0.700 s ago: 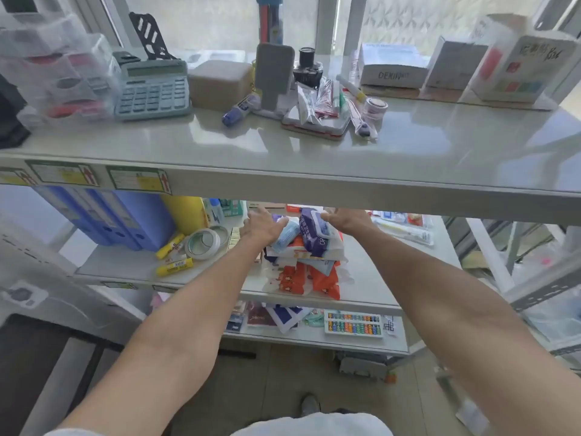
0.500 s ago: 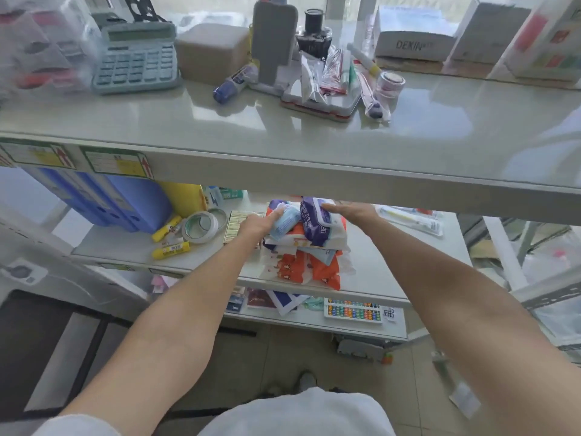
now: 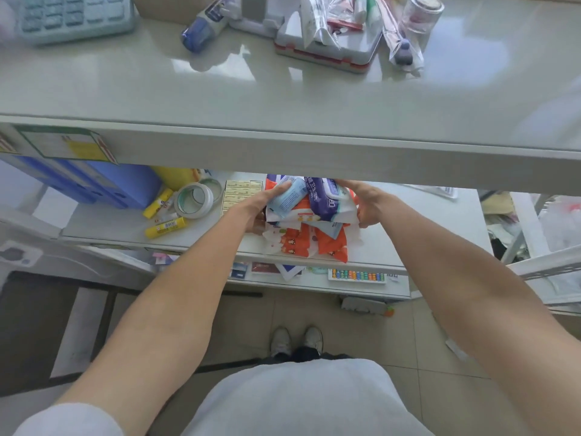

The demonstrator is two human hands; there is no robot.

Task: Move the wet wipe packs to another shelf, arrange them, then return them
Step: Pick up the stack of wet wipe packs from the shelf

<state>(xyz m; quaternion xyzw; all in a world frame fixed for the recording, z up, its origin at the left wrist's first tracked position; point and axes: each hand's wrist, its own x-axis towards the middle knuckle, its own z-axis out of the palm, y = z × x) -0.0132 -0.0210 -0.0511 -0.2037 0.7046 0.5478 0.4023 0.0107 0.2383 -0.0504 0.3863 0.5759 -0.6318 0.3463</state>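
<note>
step: gathering soft orange, blue and purple wet wipe packs (image 3: 309, 209) on middle shelf (image 3: 408, 247) | grip: left hand (image 3: 254, 209) and right hand (image 3: 366, 206) clasp the stack | next: probably a level lift out

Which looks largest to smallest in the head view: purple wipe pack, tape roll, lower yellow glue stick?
purple wipe pack
tape roll
lower yellow glue stick
The stick matches the roll in length, but is thinner.

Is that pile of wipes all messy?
Yes. The wet wipe packs sit in a crooked heap on the middle shelf: the top ones lie at different angles, and the orange packs underneath stick out toward the front edge.
</note>
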